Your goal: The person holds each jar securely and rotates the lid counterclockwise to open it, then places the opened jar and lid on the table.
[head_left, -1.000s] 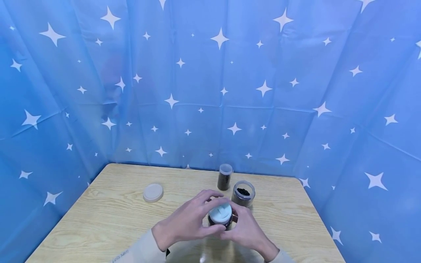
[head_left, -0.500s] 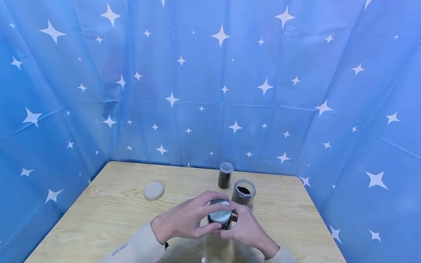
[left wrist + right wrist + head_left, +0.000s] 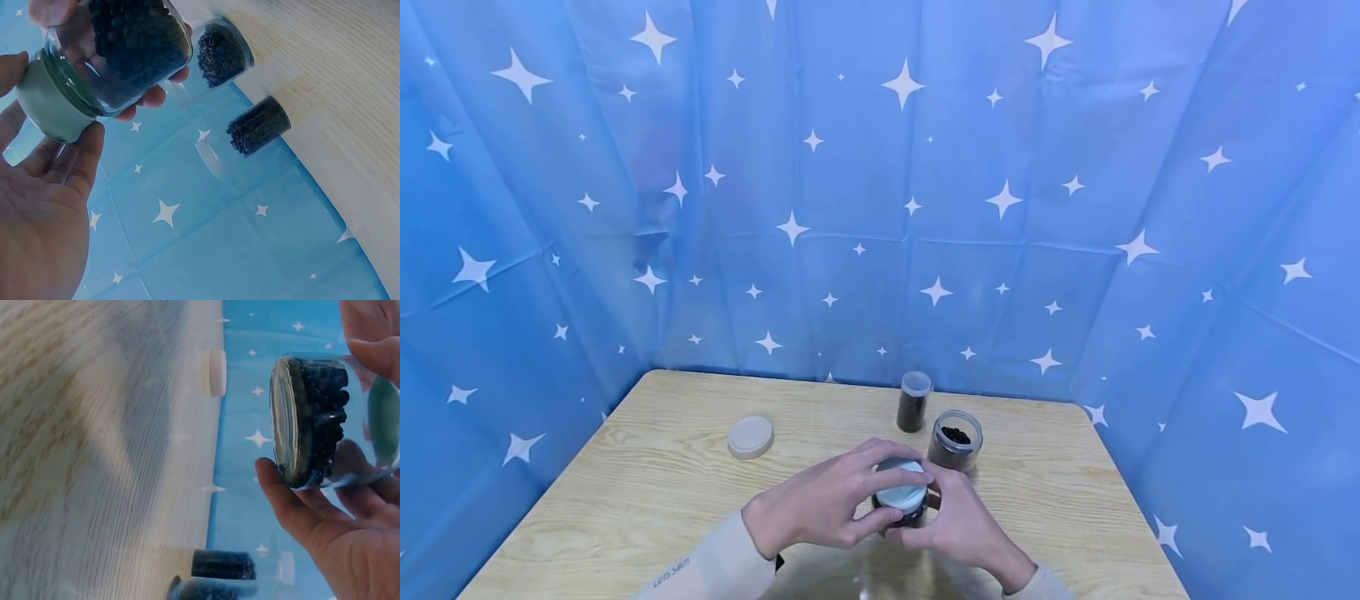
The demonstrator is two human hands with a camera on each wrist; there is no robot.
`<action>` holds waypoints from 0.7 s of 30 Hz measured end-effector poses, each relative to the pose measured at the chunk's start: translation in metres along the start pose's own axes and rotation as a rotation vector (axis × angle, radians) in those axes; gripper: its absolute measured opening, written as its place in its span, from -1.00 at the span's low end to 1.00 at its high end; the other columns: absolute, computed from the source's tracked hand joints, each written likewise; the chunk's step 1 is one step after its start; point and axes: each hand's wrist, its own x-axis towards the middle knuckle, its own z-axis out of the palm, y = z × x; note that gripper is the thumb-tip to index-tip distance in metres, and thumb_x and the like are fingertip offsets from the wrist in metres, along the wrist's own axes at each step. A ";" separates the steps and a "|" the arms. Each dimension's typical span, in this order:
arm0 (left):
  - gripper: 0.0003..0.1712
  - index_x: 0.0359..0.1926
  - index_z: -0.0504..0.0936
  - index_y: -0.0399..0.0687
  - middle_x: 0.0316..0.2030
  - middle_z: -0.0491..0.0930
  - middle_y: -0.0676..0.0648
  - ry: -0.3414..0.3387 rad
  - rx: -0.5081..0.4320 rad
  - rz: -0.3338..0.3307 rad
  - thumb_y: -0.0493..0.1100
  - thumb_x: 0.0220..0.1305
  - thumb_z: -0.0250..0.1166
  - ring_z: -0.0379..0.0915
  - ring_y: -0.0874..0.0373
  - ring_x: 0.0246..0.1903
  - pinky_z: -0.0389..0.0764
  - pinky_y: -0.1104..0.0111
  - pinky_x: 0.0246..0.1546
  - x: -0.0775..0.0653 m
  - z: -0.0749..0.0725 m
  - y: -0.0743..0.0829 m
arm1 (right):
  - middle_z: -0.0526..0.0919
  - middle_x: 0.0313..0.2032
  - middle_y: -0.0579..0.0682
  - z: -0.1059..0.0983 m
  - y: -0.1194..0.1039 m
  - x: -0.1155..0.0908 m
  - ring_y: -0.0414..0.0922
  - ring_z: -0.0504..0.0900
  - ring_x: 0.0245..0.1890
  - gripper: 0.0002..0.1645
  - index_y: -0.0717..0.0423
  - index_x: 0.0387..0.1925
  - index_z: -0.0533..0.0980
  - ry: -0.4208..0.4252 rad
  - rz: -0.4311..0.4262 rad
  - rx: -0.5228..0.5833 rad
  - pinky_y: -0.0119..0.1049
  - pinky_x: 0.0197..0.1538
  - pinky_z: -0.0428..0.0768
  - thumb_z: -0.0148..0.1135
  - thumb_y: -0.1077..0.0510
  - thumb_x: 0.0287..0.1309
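A clear glass jar (image 3: pixel 134 50) partly filled with dark beans or beads is held up off the table. Its lid (image 3: pixel 902 498) is pale blue-green and sits on the mouth. My left hand (image 3: pixel 831 497) grips the lid, with fingers across its far side and the thumb at the near side. My right hand (image 3: pixel 958 518) holds the glass body from the right. In the right wrist view the jar's base (image 3: pixel 284 422) shows, apart from the wood. Fingers hide much of the jar in the head view.
Behind the hands stand a lidless wide glass jar (image 3: pixel 955 454) of dark pieces and a narrow clear container (image 3: pixel 912 410), also with dark contents. A round whitish lid (image 3: pixel 750 437) lies at the left on the wooden table (image 3: pixel 647 483). A blue star-patterned curtain (image 3: pixel 865 200) surrounds the table's back and sides.
My left fingers have shifted round the lid, and the raised mark on its top has turned and is now largely covered. My right hand stays on the jar.
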 end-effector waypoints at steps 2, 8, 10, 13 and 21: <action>-0.44 0.62 0.57 0.12 0.56 0.58 -0.12 -0.004 -0.003 -0.007 0.01 0.75 0.37 0.56 0.04 0.56 0.73 0.21 0.52 0.000 0.000 0.000 | 0.87 0.14 -0.22 0.000 0.000 0.000 -0.25 0.87 0.12 -0.19 -0.33 0.43 0.64 -0.003 0.012 0.006 -0.29 0.23 0.86 0.81 0.02 0.19; -0.42 0.64 0.56 0.12 0.55 0.59 -0.11 0.004 0.022 0.006 0.01 0.74 0.36 0.57 0.06 0.54 0.72 0.24 0.51 0.000 0.001 0.000 | 0.87 0.15 -0.22 0.000 -0.001 0.000 -0.25 0.87 0.12 -0.17 -0.32 0.45 0.64 -0.006 0.019 0.014 -0.29 0.23 0.86 0.81 0.01 0.19; -0.42 0.64 0.56 0.11 0.54 0.60 -0.11 0.008 0.029 0.008 0.01 0.74 0.37 0.58 0.06 0.53 0.73 0.26 0.50 0.000 0.001 0.000 | 0.87 0.15 -0.22 0.000 0.000 0.000 -0.26 0.86 0.12 -0.18 -0.31 0.45 0.64 -0.007 0.019 0.015 -0.29 0.23 0.85 0.80 0.01 0.20; -0.43 0.62 0.57 0.11 0.52 0.61 -0.11 0.018 0.034 0.012 0.01 0.73 0.38 0.60 0.07 0.50 0.74 0.27 0.47 0.000 0.001 0.000 | 0.86 0.15 -0.20 0.001 0.000 0.000 -0.25 0.87 0.12 -0.20 -0.31 0.43 0.65 -0.008 0.024 0.022 -0.30 0.24 0.85 0.80 0.01 0.20; -0.45 0.59 0.60 0.11 0.48 0.63 -0.10 0.041 0.034 -0.006 0.04 0.73 0.39 0.63 0.08 0.44 0.75 0.31 0.43 0.001 0.004 -0.001 | 0.85 0.17 -0.20 0.001 -0.001 0.001 -0.24 0.85 0.14 -0.17 -0.28 0.42 0.66 0.006 0.033 0.039 -0.32 0.28 0.83 0.84 0.05 0.14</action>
